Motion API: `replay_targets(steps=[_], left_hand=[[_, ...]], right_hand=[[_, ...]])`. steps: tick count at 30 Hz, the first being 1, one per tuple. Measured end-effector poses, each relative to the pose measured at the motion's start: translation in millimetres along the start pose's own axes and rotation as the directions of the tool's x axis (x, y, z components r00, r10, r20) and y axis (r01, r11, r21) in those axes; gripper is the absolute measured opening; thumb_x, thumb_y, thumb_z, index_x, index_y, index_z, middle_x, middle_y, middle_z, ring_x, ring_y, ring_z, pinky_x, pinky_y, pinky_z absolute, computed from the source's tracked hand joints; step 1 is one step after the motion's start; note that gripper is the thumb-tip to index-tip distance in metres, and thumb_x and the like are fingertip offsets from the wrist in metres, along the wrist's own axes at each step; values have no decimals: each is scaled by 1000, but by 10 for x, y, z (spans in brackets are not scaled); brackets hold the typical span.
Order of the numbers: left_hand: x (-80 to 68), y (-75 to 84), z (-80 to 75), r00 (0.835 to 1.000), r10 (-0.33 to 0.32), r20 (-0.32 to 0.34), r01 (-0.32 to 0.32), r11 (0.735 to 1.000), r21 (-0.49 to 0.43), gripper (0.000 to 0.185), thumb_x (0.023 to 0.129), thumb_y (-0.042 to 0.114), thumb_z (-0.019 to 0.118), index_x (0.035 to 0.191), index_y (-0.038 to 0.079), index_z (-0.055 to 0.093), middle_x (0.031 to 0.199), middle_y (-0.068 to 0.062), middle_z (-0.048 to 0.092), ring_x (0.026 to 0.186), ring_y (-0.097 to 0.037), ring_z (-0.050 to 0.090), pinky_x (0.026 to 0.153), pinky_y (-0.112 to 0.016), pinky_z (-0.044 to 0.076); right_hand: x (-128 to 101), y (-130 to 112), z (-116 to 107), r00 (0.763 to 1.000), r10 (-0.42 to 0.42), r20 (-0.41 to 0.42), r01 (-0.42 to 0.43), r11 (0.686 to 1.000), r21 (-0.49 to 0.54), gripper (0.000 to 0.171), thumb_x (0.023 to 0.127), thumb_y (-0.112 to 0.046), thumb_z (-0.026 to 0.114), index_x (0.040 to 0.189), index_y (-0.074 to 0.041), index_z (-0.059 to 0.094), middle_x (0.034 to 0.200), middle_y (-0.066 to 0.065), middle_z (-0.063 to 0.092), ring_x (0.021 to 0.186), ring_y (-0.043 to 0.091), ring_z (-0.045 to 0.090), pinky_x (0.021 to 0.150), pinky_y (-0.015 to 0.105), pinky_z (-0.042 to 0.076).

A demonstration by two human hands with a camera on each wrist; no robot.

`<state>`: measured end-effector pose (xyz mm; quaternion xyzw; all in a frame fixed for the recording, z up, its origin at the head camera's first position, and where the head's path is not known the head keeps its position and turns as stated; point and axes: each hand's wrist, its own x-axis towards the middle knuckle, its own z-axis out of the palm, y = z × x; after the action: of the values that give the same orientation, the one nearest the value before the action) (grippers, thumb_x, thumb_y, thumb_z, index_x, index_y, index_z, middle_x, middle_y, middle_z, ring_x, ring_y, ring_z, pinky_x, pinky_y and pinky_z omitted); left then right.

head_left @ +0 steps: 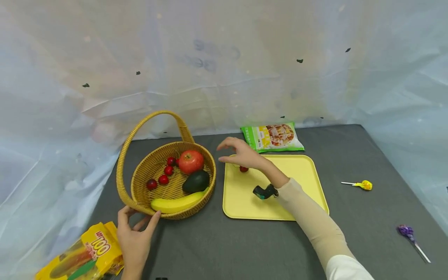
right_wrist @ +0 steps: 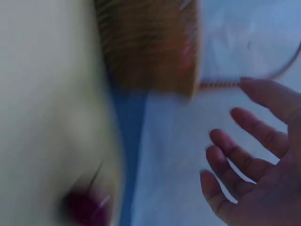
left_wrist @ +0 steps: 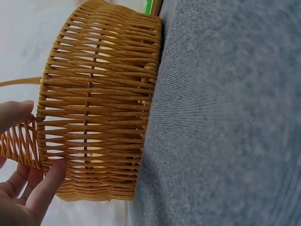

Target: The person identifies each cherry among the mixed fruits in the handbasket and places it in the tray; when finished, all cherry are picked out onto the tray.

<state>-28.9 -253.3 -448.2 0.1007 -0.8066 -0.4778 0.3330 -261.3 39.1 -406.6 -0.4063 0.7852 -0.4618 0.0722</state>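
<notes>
A woven basket [head_left: 140, 182] with a tall handle stands at the left. It holds a banana [head_left: 180, 203], a dark green avocado [head_left: 196, 182], a red pomegranate [head_left: 191, 161] and several cherries [head_left: 163, 179]. My left hand [head_left: 134, 237] grips the basket's near rim at the foot of the handle, fingers and thumb around it in the left wrist view. My right hand [head_left: 245, 154], fingers apart and holding nothing, hovers over the left part of a yellow tray [head_left: 238, 202]. Just below it on the tray lies one cherry [head_left: 244, 169], blurred in the right wrist view.
Behind the tray lies a green-and-white food packet [head_left: 274, 137]. A yellow lollipop [head_left: 365, 185] and a purple lollipop [head_left: 406, 231] lie to the right. At the front left is a yellow bag [head_left: 99, 247]. Pale sheeting [head_left: 217, 58] hangs behind the grey table [head_left: 224, 249].
</notes>
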Motion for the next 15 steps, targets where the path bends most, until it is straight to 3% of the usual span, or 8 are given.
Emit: replay_targets(steps=[3,5,10,12,15], left_hand=[[2,-10,-5,1000,13,4,-13,1000,-5,59,77,-9,81,128,-9,51,115,-13,54,105,-11,54,74,-11,56],[5,-19,-5,1000,26,8,-26,1000,-4,59,77,-9,81,129,-9,51,115,-14,54,105,-11,54,75,-11,56],[2,-25,-12,999,48,7,-48,999,12,61,76,-10,81,129,-9,50,114,-17,54,105,-10,54,75,-10,55],[4,-14,-14,999,49,6,-49,999,11,61,76,-11,81,129,-10,50,114,-16,54,105,-10,54,75,-9,55],[9,4,-8,999,48,13,-48,999,0,60,77,-11,80,129,-10,50,114,-16,53,105,-12,54,75,-9,55]], right_hand=[[380,-277,194,991,-85,103,82,996,38,34,94,-18,72,123,-1,65,124,14,61,112,30,56,93,43,52],[634,-448,375,972,-104,209,91,993,70,37,95,-17,71,127,0,63,127,13,60,113,27,57,95,39,52],[1162,-754,910,871,-93,483,42,993,115,43,96,-10,68,136,1,56,136,13,57,120,20,56,98,23,50],[1300,-810,1101,836,-89,541,24,992,126,43,96,-7,67,137,2,54,138,15,55,123,22,55,96,18,49],[1412,-822,1315,827,-53,560,-18,993,120,42,96,-2,66,136,3,56,137,15,56,125,24,54,91,12,48]])
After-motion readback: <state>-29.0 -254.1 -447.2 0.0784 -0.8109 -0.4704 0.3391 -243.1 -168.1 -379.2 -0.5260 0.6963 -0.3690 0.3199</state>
